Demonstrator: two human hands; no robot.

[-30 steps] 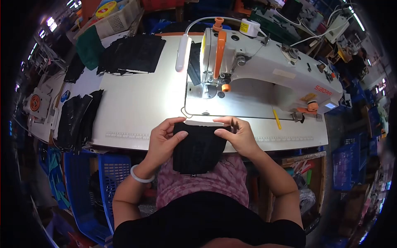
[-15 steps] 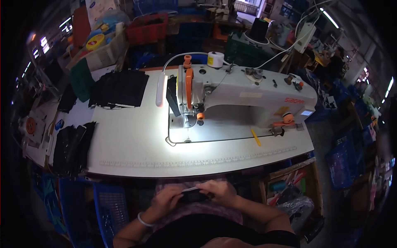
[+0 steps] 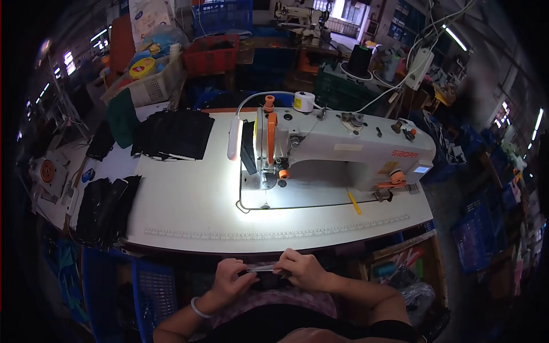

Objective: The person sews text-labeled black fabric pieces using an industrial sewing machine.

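In front of the table's near edge, my left hand [image 3: 233,279] and my right hand [image 3: 301,271] hold a thin white strip [image 3: 261,268] stretched between them. Thumb and fingers of each hand pinch one end of it. Something dark shows just below the strip, but its kind is too dim to make out. Beyond my hands stands a white sewing machine [image 3: 349,137], its lamp [image 3: 234,139] lighting the needle area. A narrow black fabric piece [image 3: 248,147] hangs beside the machine's head.
On the white table [image 3: 183,200] lie a clear ruler [image 3: 274,234], a yellow tool [image 3: 354,203] and stacks of black fabric [image 3: 174,134]. Under the table are a blue basket [image 3: 154,288] at left and a wooden drawer [image 3: 366,273] at right. Baskets stand behind.
The view has tilted up slightly, so table and machine sit lower in the picture. Both hands still pinch the strip; the left fingers have shifted a little.
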